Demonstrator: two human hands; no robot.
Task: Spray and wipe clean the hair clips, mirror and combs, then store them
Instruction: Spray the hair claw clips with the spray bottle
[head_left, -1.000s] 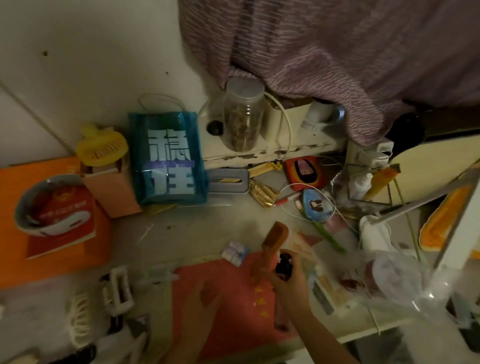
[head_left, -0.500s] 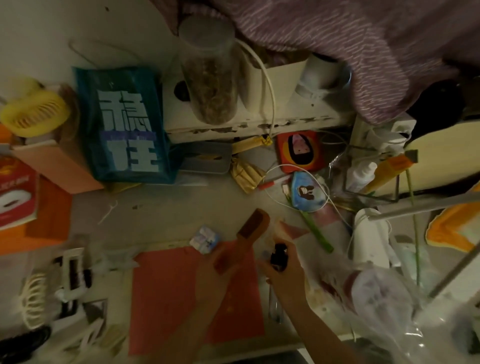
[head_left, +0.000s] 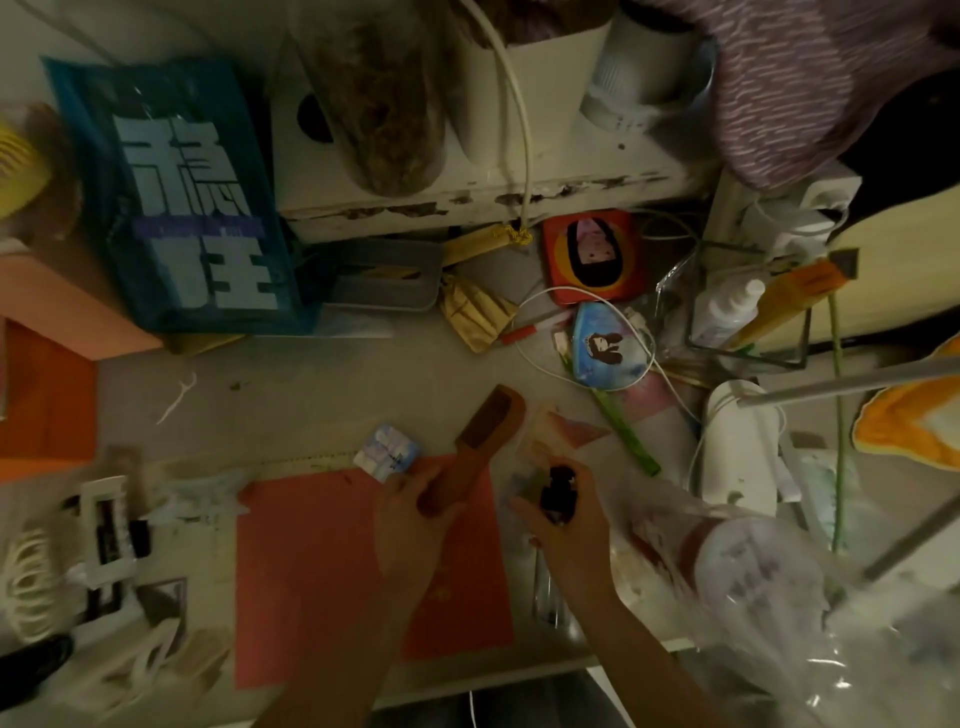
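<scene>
Gripping a wooden comb (head_left: 480, 441) by its handle, left hand (head_left: 415, 512) raised over the red mat (head_left: 317, 566), comb angled up and away toward the right. Right hand (head_left: 566, 525) curled round a small spray bottle (head_left: 557, 491), black nozzle just beside the comb. Hair clips (head_left: 31, 582) at the left desk edge (head_left: 519, 680), well apart. Clutter close on the right; bare desk beyond the mat.

Cluttered desk (head_left: 291, 410) bears red sheet (head_left: 311, 571), clips (head_left: 106, 530).

two hands (head_left: 410, 514), one wooden comb (head_left: 485, 434), one spray bottle (head_left: 557, 499)
</scene>
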